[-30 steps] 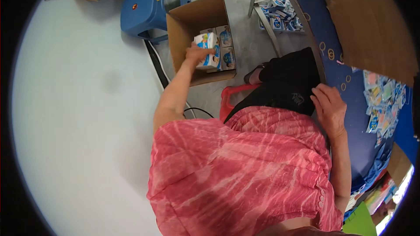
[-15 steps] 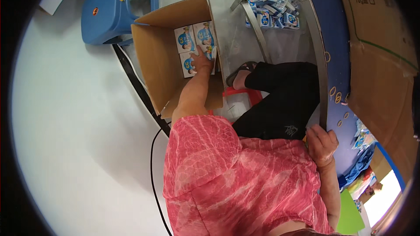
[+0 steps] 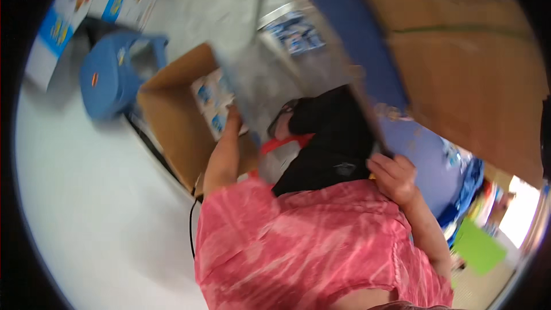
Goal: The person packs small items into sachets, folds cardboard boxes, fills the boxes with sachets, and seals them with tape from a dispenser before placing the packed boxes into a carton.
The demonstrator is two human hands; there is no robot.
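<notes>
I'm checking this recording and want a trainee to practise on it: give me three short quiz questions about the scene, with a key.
1. True or false: the person's left hand is outside the open cardboard carton.
2. Multiple choice: what colour is the plastic stool beside the carton?
A) Red
B) Blue
C) Green
3. Short answer: which hand is at the edge of the blue-topped table?

Key:
1. False; it reaches inside, at the white-and-blue boxes, though blur hides its exact grip.
2. B.
3. The right hand.
</notes>
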